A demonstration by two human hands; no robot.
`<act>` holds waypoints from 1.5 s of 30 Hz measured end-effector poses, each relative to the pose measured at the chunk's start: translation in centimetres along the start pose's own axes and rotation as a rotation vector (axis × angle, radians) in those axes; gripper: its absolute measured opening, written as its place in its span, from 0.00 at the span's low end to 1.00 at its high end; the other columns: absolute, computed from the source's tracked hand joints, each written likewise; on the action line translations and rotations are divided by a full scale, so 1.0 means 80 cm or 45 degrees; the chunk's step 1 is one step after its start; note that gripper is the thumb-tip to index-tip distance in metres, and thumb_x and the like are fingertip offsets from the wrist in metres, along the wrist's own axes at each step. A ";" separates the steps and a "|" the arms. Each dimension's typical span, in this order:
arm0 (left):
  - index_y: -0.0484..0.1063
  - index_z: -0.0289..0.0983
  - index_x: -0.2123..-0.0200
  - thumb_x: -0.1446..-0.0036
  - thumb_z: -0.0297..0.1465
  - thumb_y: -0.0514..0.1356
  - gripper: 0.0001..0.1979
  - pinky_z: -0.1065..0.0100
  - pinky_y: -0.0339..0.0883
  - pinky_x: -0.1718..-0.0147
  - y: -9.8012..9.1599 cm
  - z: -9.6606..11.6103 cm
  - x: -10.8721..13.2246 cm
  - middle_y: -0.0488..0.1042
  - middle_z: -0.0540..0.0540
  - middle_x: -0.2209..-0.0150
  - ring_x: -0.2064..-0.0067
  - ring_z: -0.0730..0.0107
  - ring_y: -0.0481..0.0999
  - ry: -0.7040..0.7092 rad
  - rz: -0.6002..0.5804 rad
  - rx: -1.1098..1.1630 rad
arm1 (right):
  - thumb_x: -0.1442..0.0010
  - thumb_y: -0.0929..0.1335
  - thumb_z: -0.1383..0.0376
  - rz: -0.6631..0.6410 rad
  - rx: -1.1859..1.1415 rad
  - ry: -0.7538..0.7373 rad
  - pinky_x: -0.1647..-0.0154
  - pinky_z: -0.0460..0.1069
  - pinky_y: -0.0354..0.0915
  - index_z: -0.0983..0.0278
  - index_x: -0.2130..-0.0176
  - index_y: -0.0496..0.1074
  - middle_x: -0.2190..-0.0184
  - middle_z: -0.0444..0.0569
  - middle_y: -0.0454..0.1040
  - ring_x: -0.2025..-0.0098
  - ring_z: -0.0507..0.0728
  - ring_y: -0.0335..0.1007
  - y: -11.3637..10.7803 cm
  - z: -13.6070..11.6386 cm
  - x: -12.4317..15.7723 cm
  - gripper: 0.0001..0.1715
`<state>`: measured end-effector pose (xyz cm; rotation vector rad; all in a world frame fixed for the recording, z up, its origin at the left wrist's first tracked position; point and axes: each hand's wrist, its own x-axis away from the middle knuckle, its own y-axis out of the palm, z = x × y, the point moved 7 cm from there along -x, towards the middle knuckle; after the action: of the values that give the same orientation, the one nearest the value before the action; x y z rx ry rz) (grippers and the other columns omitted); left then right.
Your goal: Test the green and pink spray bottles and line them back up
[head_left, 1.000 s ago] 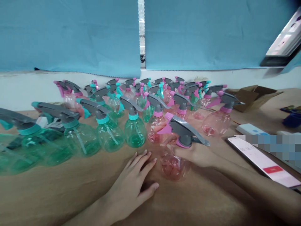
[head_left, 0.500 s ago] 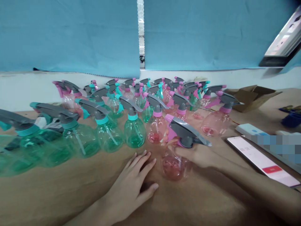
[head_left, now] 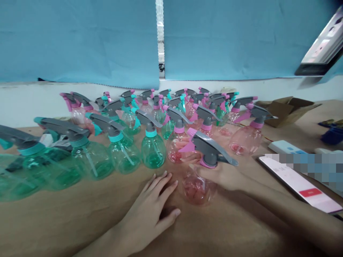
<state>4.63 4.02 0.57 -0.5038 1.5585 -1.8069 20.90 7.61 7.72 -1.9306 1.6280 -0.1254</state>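
Observation:
A pink see-through spray bottle (head_left: 197, 189) with a grey and pink trigger head stands on the brown table (head_left: 66, 217) in front of me. My right hand (head_left: 223, 175) is wrapped round its neck, just under the trigger head. Left of the bottle, my left hand (head_left: 150, 210) lies flat on the table, fingers spread and holding nothing. Its fingertips almost reach the bottle's base.
Several green spray bottles (head_left: 153, 150) and pink spray bottles (head_left: 248, 137) stand in rows behind. A phone (head_left: 300, 184) with a lit screen lies at the right, an open cardboard box (head_left: 288, 109) further back. Blue curtains hang behind a white ledge.
The trigger head in my right hand dipped and then came back up a little. My left hand has stayed where it was.

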 end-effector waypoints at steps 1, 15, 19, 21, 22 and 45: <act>0.56 0.42 0.38 0.38 0.43 0.53 0.26 0.50 0.51 0.42 0.000 0.000 0.000 0.54 0.44 0.36 0.37 0.53 0.54 0.001 0.004 0.002 | 0.52 0.64 0.62 -0.009 0.004 0.008 0.69 0.52 0.70 0.58 0.79 0.64 0.79 0.42 0.71 0.72 0.56 0.71 0.001 0.001 0.000 0.06; 0.57 0.40 0.39 0.37 0.42 0.53 0.26 0.51 0.51 0.42 0.000 0.001 0.000 0.54 0.43 0.36 0.37 0.54 0.53 0.001 -0.022 -0.014 | 0.50 0.64 0.64 -0.085 -0.056 -0.010 0.63 0.53 0.70 0.59 0.76 0.63 0.76 0.43 0.70 0.70 0.56 0.70 0.005 0.004 -0.001 0.04; 0.57 0.40 0.39 0.38 0.44 0.53 0.26 0.51 0.51 0.42 0.001 0.001 0.000 0.54 0.43 0.36 0.37 0.54 0.53 -0.002 -0.019 -0.017 | 0.51 0.64 0.64 -0.066 -0.037 0.004 0.65 0.52 0.69 0.58 0.77 0.62 0.77 0.42 0.69 0.71 0.56 0.69 0.004 0.002 -0.002 0.05; 0.57 0.40 0.39 0.37 0.43 0.53 0.26 0.51 0.51 0.42 0.001 0.001 0.000 0.54 0.43 0.36 0.37 0.54 0.53 -0.006 -0.026 -0.018 | 0.51 0.64 0.64 -0.075 -0.055 0.011 0.63 0.53 0.69 0.58 0.76 0.63 0.76 0.42 0.70 0.71 0.56 0.70 0.005 0.001 -0.003 0.04; 0.57 0.40 0.39 0.37 0.43 0.53 0.26 0.51 0.52 0.42 0.001 0.001 0.000 0.54 0.43 0.36 0.37 0.54 0.53 -0.006 -0.028 -0.016 | 0.50 0.64 0.64 -0.079 -0.065 0.014 0.61 0.53 0.69 0.58 0.76 0.63 0.76 0.41 0.70 0.71 0.55 0.70 0.005 0.002 -0.003 0.04; 0.56 0.40 0.38 0.37 0.43 0.53 0.26 0.51 0.52 0.43 0.003 -0.001 0.000 0.54 0.42 0.36 0.37 0.55 0.53 -0.017 -0.050 -0.036 | 0.53 0.64 0.66 -0.019 -0.113 -0.062 0.63 0.52 0.70 0.58 0.69 0.65 0.73 0.43 0.73 0.70 0.56 0.71 0.002 -0.006 -0.006 0.06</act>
<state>4.59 4.06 0.31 -0.5618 1.5777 -1.8093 20.46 7.88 8.18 -1.9967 1.6123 -0.0117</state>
